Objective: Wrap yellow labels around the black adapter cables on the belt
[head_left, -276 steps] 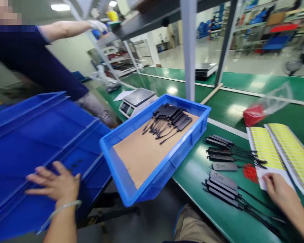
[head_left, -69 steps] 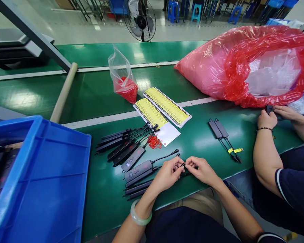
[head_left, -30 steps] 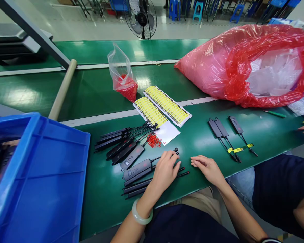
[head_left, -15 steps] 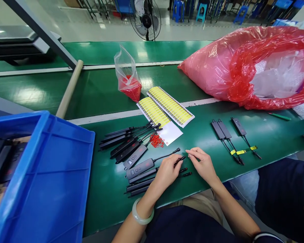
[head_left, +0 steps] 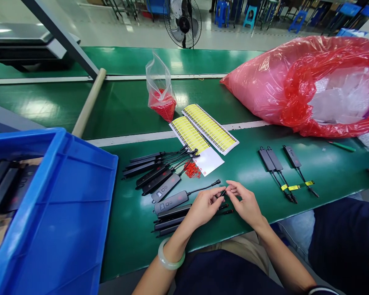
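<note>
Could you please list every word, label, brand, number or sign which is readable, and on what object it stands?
No text is readable.
Label sheets: printed rows, too small to read.
Yellow tags: too small to read.
Devices: tiny face marks, too small to read.
Fan: hub mark, too small to read.

A shiny, pale floor (head_left: 144,36) is seen along the frame's top; a fan (head_left: 183,24) is placed near top centre, blue stools (head_left: 223,9) further right.

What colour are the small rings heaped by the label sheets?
The small rings are red; the head camera, the only view, shows them best.
</note>
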Available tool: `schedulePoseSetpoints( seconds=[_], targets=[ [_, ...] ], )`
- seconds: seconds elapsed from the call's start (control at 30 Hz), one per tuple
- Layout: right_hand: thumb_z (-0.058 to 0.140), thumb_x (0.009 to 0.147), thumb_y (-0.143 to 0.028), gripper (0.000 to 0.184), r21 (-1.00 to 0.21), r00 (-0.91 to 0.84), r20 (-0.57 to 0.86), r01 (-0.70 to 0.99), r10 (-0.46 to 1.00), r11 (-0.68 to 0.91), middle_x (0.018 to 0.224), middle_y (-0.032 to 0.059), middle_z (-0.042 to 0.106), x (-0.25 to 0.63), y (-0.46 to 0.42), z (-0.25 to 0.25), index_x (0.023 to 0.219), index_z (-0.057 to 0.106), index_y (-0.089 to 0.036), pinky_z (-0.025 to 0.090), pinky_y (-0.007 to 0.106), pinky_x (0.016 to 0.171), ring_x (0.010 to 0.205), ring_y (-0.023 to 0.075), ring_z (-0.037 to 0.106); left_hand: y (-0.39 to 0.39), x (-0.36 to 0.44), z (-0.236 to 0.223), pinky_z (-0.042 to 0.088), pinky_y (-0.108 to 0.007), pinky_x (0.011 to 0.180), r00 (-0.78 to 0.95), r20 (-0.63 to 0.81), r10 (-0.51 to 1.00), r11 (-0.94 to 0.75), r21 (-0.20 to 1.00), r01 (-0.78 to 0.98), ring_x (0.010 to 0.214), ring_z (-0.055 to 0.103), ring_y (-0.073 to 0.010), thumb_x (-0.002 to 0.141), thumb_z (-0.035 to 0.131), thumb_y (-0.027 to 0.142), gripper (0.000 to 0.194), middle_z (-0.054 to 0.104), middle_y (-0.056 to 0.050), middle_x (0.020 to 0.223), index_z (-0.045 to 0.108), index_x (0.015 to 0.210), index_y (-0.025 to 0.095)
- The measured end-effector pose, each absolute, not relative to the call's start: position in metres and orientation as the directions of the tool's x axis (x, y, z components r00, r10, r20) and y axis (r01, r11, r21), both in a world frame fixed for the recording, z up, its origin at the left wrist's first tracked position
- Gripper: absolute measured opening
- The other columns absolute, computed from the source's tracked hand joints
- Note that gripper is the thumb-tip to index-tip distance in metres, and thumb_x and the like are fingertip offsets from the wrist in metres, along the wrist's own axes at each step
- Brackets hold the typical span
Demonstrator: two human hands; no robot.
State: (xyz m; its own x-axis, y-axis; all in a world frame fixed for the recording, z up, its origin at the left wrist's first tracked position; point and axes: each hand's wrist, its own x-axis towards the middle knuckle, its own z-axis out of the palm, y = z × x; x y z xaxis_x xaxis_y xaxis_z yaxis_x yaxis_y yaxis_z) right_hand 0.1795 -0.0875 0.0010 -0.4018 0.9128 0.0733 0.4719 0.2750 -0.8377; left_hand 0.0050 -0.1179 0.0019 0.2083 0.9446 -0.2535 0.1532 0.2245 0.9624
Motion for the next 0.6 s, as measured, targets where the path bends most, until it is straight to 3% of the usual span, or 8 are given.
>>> schedulePoseSetpoints(
  seconds=[0.23,0.6],
  targets=[
    [0.052,0.096,-0.022,0.022,-0.803,-0.394,0.121,0.501,0.911,0.323,0.096,0.0065,0.070,0.179,-0.089,0.003,0.117,0.054,-0.021,0.060,0.032,0.081,0.085,0.0185,0.070,-0.117,0.005,0.006,0.044,-0.022,0.053,0.221,-0.294,0.930,0.271,0.954,0.129,0.052,0.056,-0.0100,0.084,0.054,0.021,0.042,0.065,-0.002,0.075,0.064,0.123,0.012],
    [0.042,0.097,-0.019,0.025,-0.621,-0.503,0.252,0.572,0.827,0.536,0.099,0.0126,0.069,0.174,-0.094,-0.008,0.120,0.052,-0.018,0.058,0.041,0.080,0.089,0.0252,0.069,-0.120,0.008,0.002,0.042,-0.022,0.054,0.076,-0.222,0.972,0.179,0.911,0.371,0.052,0.057,-0.0111,0.084,0.054,0.017,0.027,0.065,0.001,0.073,0.068,0.107,0.018]
  ],
)
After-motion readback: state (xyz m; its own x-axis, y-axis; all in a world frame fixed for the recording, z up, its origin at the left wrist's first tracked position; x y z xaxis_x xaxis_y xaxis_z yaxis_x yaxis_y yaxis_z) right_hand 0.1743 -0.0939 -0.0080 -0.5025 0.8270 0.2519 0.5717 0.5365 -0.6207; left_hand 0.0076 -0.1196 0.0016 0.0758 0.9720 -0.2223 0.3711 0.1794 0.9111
